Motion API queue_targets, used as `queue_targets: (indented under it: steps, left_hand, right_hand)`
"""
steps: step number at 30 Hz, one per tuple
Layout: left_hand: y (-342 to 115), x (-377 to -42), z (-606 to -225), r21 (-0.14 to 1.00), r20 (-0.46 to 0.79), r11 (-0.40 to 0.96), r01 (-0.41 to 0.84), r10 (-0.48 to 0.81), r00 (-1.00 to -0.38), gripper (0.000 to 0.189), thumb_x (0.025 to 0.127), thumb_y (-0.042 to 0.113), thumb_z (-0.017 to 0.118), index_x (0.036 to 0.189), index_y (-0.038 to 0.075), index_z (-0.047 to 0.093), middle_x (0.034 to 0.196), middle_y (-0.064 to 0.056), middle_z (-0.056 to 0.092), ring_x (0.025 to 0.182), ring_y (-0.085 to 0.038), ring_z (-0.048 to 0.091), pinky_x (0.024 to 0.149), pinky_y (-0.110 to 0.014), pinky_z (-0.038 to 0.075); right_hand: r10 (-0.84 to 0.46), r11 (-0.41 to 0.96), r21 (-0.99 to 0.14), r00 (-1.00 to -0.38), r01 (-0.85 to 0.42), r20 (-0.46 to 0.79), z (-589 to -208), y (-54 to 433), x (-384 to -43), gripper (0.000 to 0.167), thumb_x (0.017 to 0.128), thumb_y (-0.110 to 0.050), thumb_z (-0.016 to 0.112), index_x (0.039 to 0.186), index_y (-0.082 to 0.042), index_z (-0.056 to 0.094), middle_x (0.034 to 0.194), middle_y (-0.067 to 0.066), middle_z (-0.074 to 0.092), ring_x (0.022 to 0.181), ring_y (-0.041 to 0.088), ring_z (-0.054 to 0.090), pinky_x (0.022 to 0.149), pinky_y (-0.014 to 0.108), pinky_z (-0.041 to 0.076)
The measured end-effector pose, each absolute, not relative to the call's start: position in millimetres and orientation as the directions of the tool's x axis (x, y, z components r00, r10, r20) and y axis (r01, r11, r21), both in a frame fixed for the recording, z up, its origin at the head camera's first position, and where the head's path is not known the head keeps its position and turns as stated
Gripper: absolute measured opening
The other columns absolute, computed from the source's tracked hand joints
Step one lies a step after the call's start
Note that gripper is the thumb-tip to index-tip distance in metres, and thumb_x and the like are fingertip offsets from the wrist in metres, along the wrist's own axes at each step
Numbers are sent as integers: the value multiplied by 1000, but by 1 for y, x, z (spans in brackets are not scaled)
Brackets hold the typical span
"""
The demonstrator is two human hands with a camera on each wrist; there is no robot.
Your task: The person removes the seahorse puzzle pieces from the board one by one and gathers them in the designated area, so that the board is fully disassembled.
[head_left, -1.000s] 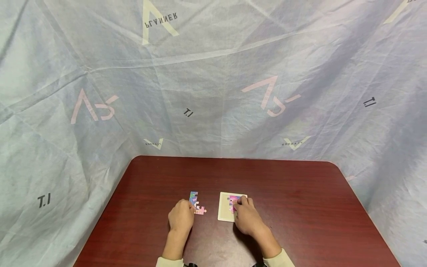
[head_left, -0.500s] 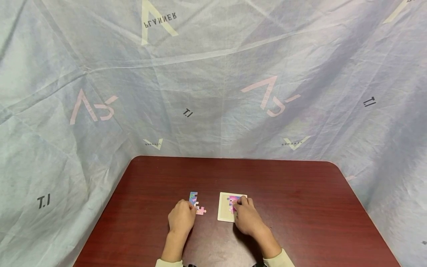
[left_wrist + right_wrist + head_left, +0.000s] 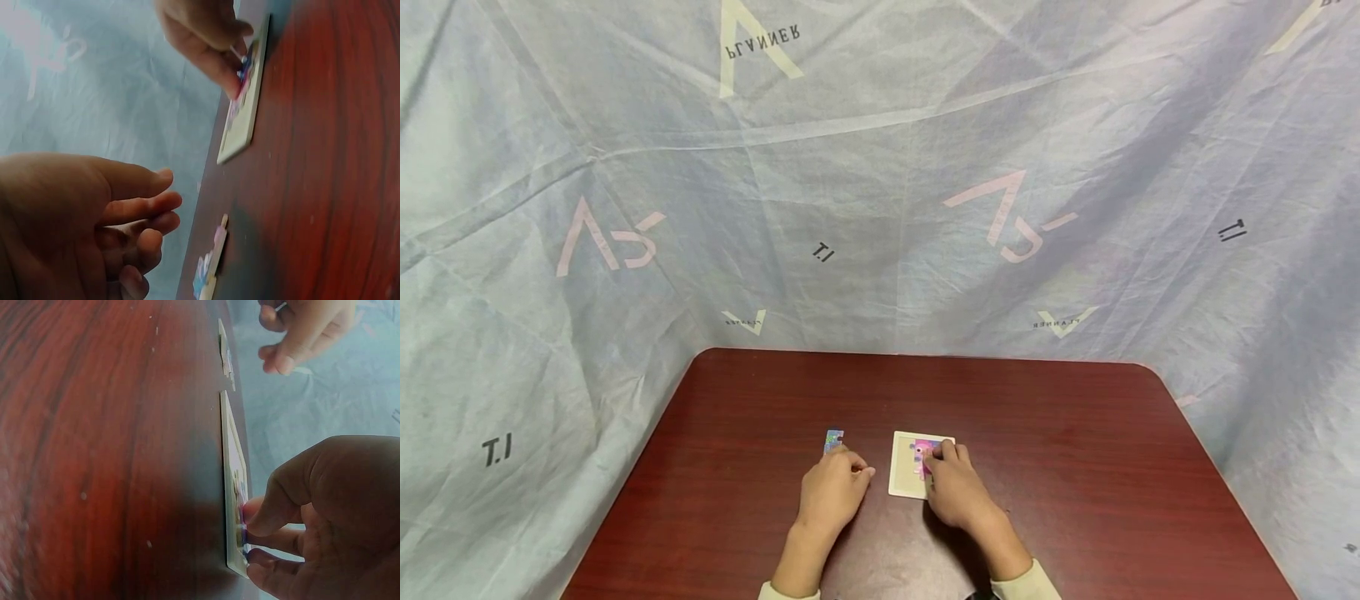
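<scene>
My left hand [image 3: 831,496] hovers close over loose jigsaw pieces [image 3: 832,438] left of the tray. In the left wrist view its fingers are loosely bent, thumb apart from them, with nothing between; the pieces [image 3: 206,270] lie below on the table. My right hand [image 3: 958,492] reaches over the pale square puzzle tray [image 3: 902,483], thumb and fingertips pinching a pink and purple jigsaw piece [image 3: 920,450] in its upper right part. The right wrist view shows the thumb [image 3: 265,509] and fingertips down at the tray's surface. The hand hides the tray's right side.
Under both hands is a dark red wooden table [image 3: 1060,433] with rounded far corners. Grey-white printed fabric [image 3: 850,183] hangs behind it and along both sides.
My left hand has lifted off the loose pieces and moved right, its thumb and fingers now apart from them and covering the lower pieces in the head view. The right hand stays put.
</scene>
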State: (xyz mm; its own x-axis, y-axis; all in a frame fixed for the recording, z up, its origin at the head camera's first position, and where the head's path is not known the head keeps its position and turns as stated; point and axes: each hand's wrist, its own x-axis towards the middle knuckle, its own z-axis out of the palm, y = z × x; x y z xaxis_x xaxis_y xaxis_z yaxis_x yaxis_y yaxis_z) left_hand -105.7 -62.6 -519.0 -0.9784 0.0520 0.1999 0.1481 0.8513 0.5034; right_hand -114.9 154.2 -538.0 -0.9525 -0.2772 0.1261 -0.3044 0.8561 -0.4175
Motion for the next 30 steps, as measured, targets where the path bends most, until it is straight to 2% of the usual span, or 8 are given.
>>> queue_targets:
  steps: [7,11,19,30]
  left_hand:
    - [-51,-102,-520,496,184,846,195,116,-976,9,88,23,84,85,16,80,88,4,69,73,-9,67,61,-31,54]
    - [-47,-101,-520,496,191,840,218,140,-972,8,88,21,84,84,16,79,89,5,70,76,-10,70,63,-31,55]
    - [-38,-101,-522,490,180,838,240,172,-969,8,88,22,85,85,16,80,89,5,69,74,-13,70,62,-33,56]
    - [-19,-102,-532,468,177,839,279,220,-959,13,86,24,85,92,13,81,93,2,71,78,-18,74,65,-34,58]
  right_hand:
    - [-272,856,-419,-953,-302,131,-540,154,-115,34,92,-2,64,124,8,73,121,18,60,116,41,53,102,55,49]
    - [-272,861,-417,-957,-290,103,-537,155,-115,35,91,1,65,125,6,73,122,18,60,117,41,53,103,54,50]
    - [-261,854,-462,-965,-239,18,-537,159,-122,54,81,7,63,134,7,67,125,15,59,123,38,52,106,53,49]
    - [-267,859,-452,-964,-241,6,-537,161,-124,55,81,7,65,136,7,66,124,13,59,121,36,51,106,52,49]
